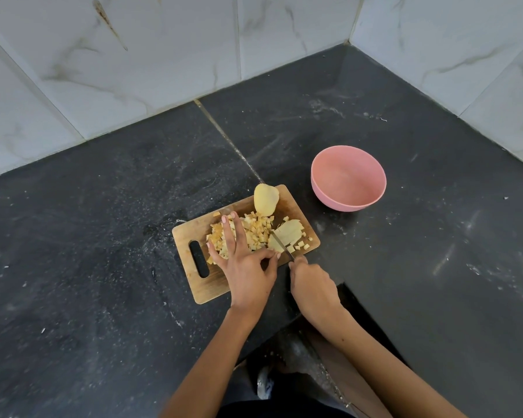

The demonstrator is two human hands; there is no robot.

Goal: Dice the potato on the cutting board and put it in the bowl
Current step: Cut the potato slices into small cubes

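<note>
A wooden cutting board lies on the dark counter. On it is a heap of diced potato, a sliced potato piece and an uncut peeled half at the far edge. My left hand lies flat with spread fingers on the dice, its thumb reaching toward the sliced piece. My right hand grips the handle of a knife, whose blade rests on the sliced piece. The pink bowl stands beyond the board to the right, with nothing in it.
The black stone counter is dusty and runs into a corner of white marble wall tiles. Its front edge makes an inside corner just below my right hand, with the floor and a foot visible beneath.
</note>
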